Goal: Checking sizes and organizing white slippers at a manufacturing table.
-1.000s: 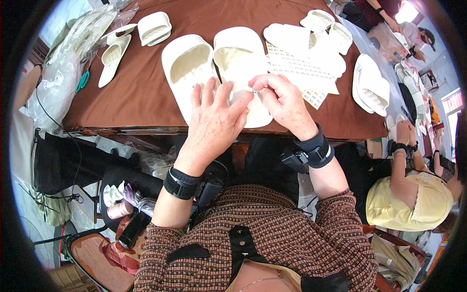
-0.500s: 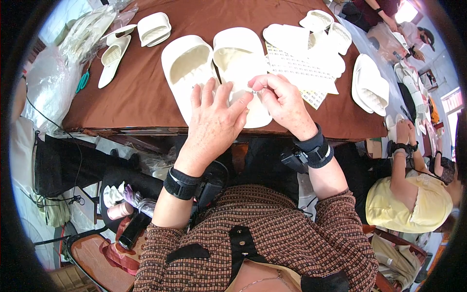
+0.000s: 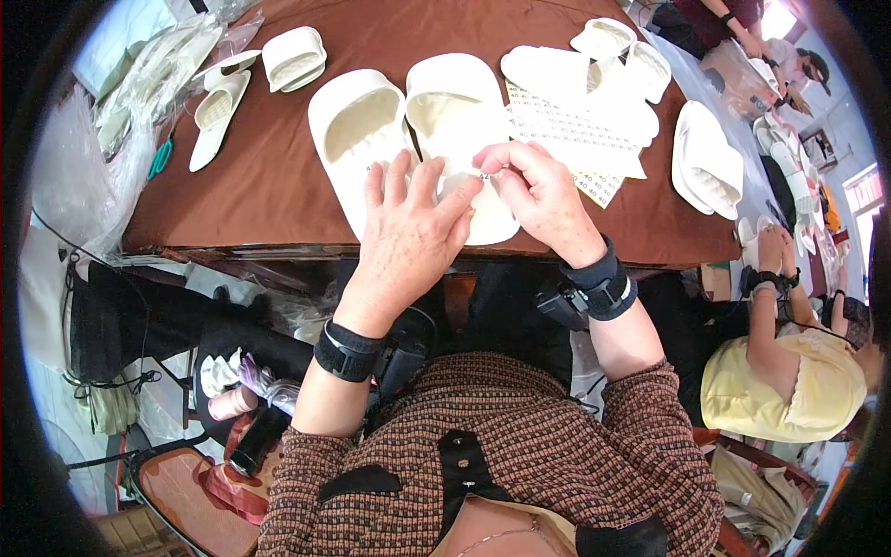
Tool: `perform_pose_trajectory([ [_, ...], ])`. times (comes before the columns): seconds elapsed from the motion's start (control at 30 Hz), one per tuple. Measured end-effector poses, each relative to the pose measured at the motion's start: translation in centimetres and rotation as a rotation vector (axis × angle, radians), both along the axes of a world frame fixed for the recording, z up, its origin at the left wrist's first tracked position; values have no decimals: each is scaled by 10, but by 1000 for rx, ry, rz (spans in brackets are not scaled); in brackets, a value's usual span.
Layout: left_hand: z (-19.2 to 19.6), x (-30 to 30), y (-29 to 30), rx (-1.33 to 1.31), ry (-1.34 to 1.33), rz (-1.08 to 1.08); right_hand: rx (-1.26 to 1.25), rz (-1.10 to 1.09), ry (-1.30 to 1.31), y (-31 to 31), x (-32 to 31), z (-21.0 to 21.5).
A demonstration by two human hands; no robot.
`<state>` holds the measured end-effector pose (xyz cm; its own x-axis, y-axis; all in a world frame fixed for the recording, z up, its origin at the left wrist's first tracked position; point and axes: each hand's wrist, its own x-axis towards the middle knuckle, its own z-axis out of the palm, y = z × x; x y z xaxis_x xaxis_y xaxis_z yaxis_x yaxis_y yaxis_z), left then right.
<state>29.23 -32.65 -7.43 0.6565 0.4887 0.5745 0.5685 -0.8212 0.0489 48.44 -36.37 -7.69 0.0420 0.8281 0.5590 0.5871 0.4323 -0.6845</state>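
Observation:
Two cream slippers lie side by side on the brown table [image 3: 278, 176]. The left slipper [image 3: 357, 125] is bare. My left hand [image 3: 408, 237] rests flat over the near end of the right slipper [image 3: 455, 107], fingers spread. My right hand [image 3: 538, 190] is beside it, thumb and forefinger pinched on a tiny shiny piece [image 3: 484, 174] that my left forefinger tip also touches. What the piece is cannot be made out. Both wrists wear black bands.
A white sheet with rows of small marks [image 3: 580, 139] lies right of the slippers, with more cream slippers [image 3: 710, 167] and soles [image 3: 218, 111] around it. Clear plastic bags [image 3: 139, 74] sit at the far left. A person in yellow [image 3: 798, 381] sits at my right.

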Motion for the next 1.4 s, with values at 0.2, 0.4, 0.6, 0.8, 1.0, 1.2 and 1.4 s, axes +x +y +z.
perform_pose_trajectory([
  [0.2, 0, -1, -1, -4, -6, 5, -5, 14, 3, 1, 0, -1],
  [0.4, 2, 0, -3, -51, 5, 7, -36, -5, 58, 1, 2, -6],
  [0.6, 1, -1, -1, -43, 15, 8, -15, -56, 174, 5, 5, -11],
  [0.8, 1, -1, -1, -24, 13, 9, -66, -20, 216, 3, 5, -8],
  [1.0, 1, 0, 0, -18, 13, 6, -34, 11, 286, 3, 3, -11],
  [1.2, 2, -1, -1, -15, 13, -1, 22, -10, 183, 4, 4, -11],
  [1.4, 0, -1, 0, -30, 3, 7, 30, 11, 186, 6, 4, -14],
])
